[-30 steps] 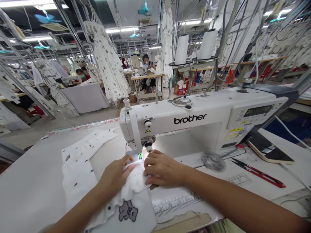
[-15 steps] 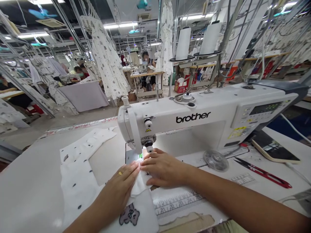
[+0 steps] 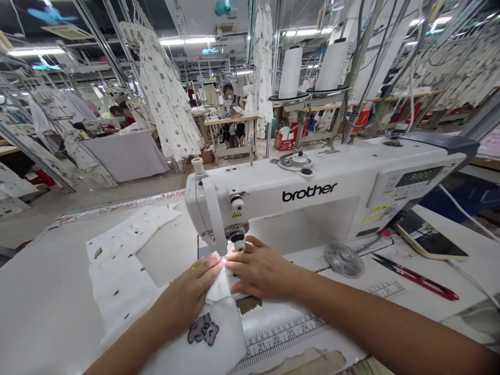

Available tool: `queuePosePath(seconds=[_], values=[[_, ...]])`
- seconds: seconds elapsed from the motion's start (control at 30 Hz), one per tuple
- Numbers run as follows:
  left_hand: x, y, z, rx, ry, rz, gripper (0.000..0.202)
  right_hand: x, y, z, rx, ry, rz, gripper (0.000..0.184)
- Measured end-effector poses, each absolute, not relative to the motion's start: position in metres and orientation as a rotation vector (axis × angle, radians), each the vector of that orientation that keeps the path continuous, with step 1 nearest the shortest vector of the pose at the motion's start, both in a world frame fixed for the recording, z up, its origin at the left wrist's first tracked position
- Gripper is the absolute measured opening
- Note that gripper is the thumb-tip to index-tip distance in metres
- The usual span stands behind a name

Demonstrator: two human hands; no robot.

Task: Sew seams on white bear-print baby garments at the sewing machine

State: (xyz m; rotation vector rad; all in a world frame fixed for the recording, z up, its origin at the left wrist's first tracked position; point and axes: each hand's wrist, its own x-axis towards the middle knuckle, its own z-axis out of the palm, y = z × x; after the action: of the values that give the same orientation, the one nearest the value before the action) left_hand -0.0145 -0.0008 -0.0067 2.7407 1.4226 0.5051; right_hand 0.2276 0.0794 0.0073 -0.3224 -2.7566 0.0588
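Note:
White printed fabric [image 3: 216, 294] runs under the needle area of a white Brother sewing machine [image 3: 269, 182]. A grey bear figure [image 3: 203, 329] shows on its lower part. My left hand [image 3: 195, 286], with a ring, presses its closed fingers on the fabric just in front of the needle. From the other side, my right hand [image 3: 261, 268] has its fingers bent over the cloth edge, thumb tucked lower. The two sets of fingertips nearly meet. Both hands hide the stitching spot. More of the fabric, dotted and gathered [image 3: 121, 276], spreads left on the table.
Red-handled thread snips [image 3: 416, 277], a clear round disc [image 3: 344, 260] and a phone [image 3: 429, 234] lie at right. A printed ruler scale [image 3: 281, 336] runs along the front edge. Thread cones [image 3: 291, 73] stand behind the machine. Co-workers sit farther back near hanging garments [image 3: 164, 94].
The camera view has shifted slightly, so everything sits a little farther left. Both hands stay by the needle, and the fabric between them has moved slightly.

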Motion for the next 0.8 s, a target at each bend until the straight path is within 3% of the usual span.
queuePosePath(seconds=[0.37,0.8], values=[[-0.013,0.000,-0.005,2.751,1.491,0.413,0.049,0.230,0.079,0.010,-0.240,-2.757,0.041,0.017],[-0.014,0.002,0.009,2.936,1.157,0.515,0.041,0.229,0.080,0.003,-0.235,-2.694,-0.221,0.018]])
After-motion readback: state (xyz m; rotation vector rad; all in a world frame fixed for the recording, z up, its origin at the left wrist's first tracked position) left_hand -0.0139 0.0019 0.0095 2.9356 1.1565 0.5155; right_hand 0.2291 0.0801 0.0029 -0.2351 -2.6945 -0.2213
